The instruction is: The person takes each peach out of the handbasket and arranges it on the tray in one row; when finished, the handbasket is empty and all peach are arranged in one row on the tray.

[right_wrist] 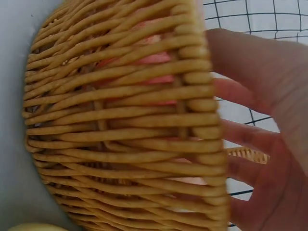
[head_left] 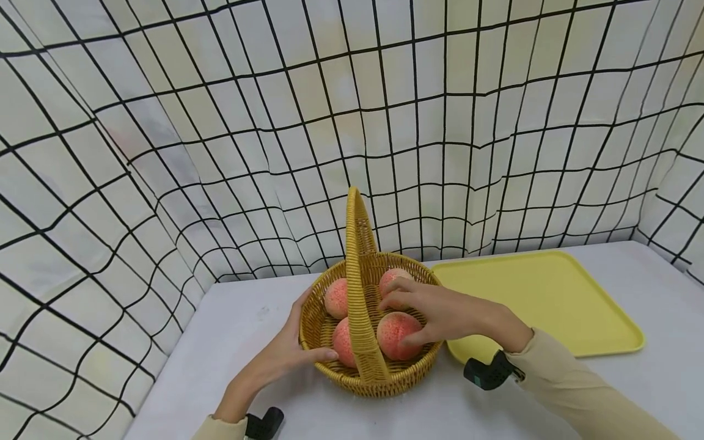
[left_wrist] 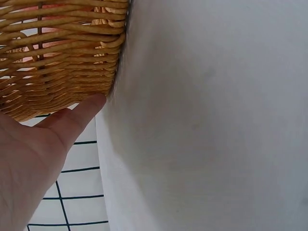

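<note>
A wicker basket with a tall arched handle stands on the table, with peaches inside. Along its left side, my left hand holds the basket, thumb over the front rim and fingers against the outer wall. My right hand reaches over the right rim, fingers spread and bent above the peaches. Its thumb overlaps the front right peach, while its fingertips are between that one and the back right peach. Left of the handle lie a front peach and a back peach. The right wrist view shows the weave hiding the fingertips.
A yellow tray lies to the right of the basket, behind my right forearm. White table surface shows at the left. White cloth with a black grid rises behind the table's back edge and at both sides.
</note>
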`<state>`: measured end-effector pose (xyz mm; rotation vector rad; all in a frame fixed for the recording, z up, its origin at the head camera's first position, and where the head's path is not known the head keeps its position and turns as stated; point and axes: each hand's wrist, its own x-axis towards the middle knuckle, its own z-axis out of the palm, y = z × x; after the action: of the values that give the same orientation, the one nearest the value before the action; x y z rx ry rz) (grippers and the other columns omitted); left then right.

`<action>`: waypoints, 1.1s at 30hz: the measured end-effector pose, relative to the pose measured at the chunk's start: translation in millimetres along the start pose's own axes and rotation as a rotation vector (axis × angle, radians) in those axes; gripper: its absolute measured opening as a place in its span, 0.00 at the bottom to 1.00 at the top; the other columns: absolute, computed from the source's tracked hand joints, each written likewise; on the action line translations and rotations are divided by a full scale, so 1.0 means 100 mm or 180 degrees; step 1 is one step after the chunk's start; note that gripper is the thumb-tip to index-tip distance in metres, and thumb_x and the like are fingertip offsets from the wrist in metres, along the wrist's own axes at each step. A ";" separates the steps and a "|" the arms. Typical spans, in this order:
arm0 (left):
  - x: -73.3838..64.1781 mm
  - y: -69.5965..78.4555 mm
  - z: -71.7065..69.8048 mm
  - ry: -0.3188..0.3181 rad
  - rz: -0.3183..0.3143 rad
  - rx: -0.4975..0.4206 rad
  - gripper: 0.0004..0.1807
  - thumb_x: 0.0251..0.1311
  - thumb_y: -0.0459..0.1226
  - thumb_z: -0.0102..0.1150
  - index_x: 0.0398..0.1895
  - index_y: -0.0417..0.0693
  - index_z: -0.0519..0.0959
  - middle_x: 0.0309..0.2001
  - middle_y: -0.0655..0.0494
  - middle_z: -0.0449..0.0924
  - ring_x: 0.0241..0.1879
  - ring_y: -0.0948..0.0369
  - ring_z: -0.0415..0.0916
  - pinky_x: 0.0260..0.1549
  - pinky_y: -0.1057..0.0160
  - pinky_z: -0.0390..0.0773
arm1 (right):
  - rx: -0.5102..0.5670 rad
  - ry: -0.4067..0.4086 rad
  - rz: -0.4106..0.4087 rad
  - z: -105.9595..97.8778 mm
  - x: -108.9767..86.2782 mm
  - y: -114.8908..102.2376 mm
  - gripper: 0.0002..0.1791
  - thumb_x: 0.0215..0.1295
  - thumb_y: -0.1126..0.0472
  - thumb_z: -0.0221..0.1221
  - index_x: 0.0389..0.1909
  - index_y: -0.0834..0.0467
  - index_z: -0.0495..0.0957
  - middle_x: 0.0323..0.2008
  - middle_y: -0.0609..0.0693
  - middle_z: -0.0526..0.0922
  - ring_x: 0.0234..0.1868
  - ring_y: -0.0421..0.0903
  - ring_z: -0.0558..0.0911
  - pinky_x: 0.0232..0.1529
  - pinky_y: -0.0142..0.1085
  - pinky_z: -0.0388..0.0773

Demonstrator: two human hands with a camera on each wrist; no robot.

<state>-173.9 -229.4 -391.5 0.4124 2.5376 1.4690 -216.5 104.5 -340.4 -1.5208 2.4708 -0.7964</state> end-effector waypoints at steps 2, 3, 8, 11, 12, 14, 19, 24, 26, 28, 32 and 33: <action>0.00 0.01 0.00 -0.0010 -0.0019 -0.0003 0.70 0.55 0.48 0.79 0.86 0.54 0.33 0.83 0.40 0.42 0.80 0.39 0.50 0.72 0.39 0.63 | 0.0042 -0.0105 0.0027 0.02 0.01 0.03 0.25 0.66 0.57 0.72 0.63 0.54 0.78 0.64 0.46 0.73 0.66 0.45 0.73 0.66 0.44 0.75; 0.00 0.02 0.00 -0.0012 -0.0034 -0.0004 0.70 0.55 0.48 0.79 0.86 0.55 0.33 0.83 0.40 0.42 0.80 0.39 0.50 0.72 0.39 0.63 | 0.0080 -0.0153 0.0033 0.03 0.02 0.04 0.25 0.67 0.58 0.72 0.63 0.54 0.79 0.63 0.46 0.75 0.65 0.45 0.74 0.66 0.43 0.74; 0.00 0.03 -0.01 -0.0038 -0.0076 -0.0016 0.70 0.55 0.49 0.79 0.86 0.56 0.32 0.84 0.40 0.41 0.80 0.39 0.49 0.72 0.39 0.63 | 0.0201 -0.0318 0.0010 0.10 0.07 0.12 0.27 0.64 0.61 0.73 0.63 0.54 0.79 0.60 0.44 0.78 0.62 0.42 0.76 0.65 0.41 0.75; 0.01 0.03 -0.01 -0.0055 -0.0071 -0.0019 0.71 0.55 0.49 0.79 0.85 0.56 0.31 0.84 0.41 0.41 0.80 0.40 0.49 0.73 0.40 0.62 | 0.0236 -0.0367 -0.0005 0.12 0.10 0.14 0.29 0.61 0.60 0.76 0.63 0.52 0.79 0.59 0.43 0.78 0.61 0.40 0.75 0.64 0.39 0.76; 0.01 0.02 -0.02 -0.0062 -0.0066 -0.0019 0.71 0.55 0.49 0.79 0.85 0.56 0.31 0.84 0.41 0.41 0.80 0.40 0.49 0.73 0.40 0.62 | 0.0231 -0.0377 -0.0019 0.12 0.11 0.14 0.30 0.60 0.59 0.77 0.63 0.52 0.80 0.59 0.43 0.78 0.60 0.39 0.75 0.63 0.39 0.76; 0.01 0.02 -0.02 -0.0067 -0.0060 -0.0017 0.71 0.55 0.50 0.79 0.85 0.57 0.30 0.83 0.41 0.41 0.80 0.40 0.50 0.73 0.40 0.61 | 0.0239 -0.0384 -0.0066 0.12 0.12 0.15 0.30 0.59 0.59 0.77 0.62 0.51 0.80 0.58 0.43 0.78 0.60 0.39 0.75 0.63 0.39 0.76; 0.01 0.02 -0.02 -0.0071 -0.0091 -0.0032 0.71 0.55 0.50 0.78 0.85 0.57 0.31 0.83 0.41 0.41 0.80 0.41 0.50 0.73 0.40 0.61 | 0.0324 -0.0406 -0.0062 0.13 0.15 0.18 0.31 0.56 0.60 0.79 0.61 0.50 0.80 0.57 0.42 0.79 0.59 0.38 0.75 0.62 0.38 0.76; 0.01 0.02 -0.01 -0.0040 -0.0171 -0.0023 0.70 0.55 0.49 0.78 0.85 0.56 0.31 0.83 0.39 0.40 0.80 0.39 0.48 0.74 0.39 0.59 | 0.0365 -0.0299 -0.0093 0.15 0.14 0.18 0.31 0.53 0.60 0.80 0.59 0.50 0.82 0.56 0.41 0.80 0.59 0.37 0.76 0.62 0.38 0.76; 0.01 0.02 0.00 -0.0034 -0.0196 -0.0021 0.70 0.54 0.49 0.78 0.85 0.56 0.31 0.83 0.39 0.40 0.81 0.39 0.47 0.74 0.38 0.59 | 0.0416 -0.0207 -0.0102 0.15 0.12 0.18 0.31 0.52 0.61 0.80 0.59 0.51 0.82 0.56 0.41 0.81 0.59 0.38 0.76 0.62 0.39 0.77; 0.01 0.03 0.00 -0.0039 -0.0197 -0.0032 0.70 0.55 0.49 0.77 0.85 0.56 0.31 0.83 0.39 0.40 0.81 0.39 0.46 0.74 0.37 0.59 | 0.0477 -0.0081 -0.0112 0.14 0.10 0.18 0.32 0.52 0.62 0.80 0.59 0.51 0.82 0.57 0.41 0.81 0.61 0.39 0.77 0.63 0.40 0.77; 0.01 0.02 0.00 -0.0043 -0.0153 -0.0052 0.70 0.55 0.49 0.77 0.85 0.53 0.30 0.83 0.38 0.40 0.80 0.38 0.48 0.73 0.39 0.60 | 0.0605 0.0225 -0.0118 0.09 0.04 0.19 0.33 0.51 0.62 0.81 0.60 0.50 0.81 0.59 0.40 0.81 0.64 0.43 0.76 0.62 0.42 0.79; 0.02 0.02 -0.01 -0.0044 -0.0140 -0.0057 0.70 0.55 0.49 0.77 0.85 0.53 0.30 0.83 0.38 0.40 0.80 0.38 0.48 0.73 0.39 0.61 | 0.0644 0.0305 -0.0106 0.07 0.01 0.19 0.33 0.51 0.62 0.81 0.60 0.49 0.81 0.60 0.41 0.81 0.64 0.44 0.76 0.61 0.43 0.79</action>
<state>-175.3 -228.5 -389.5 0.3605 2.5048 1.4670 -229.4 107.5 -355.3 -1.4876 2.3492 -1.1121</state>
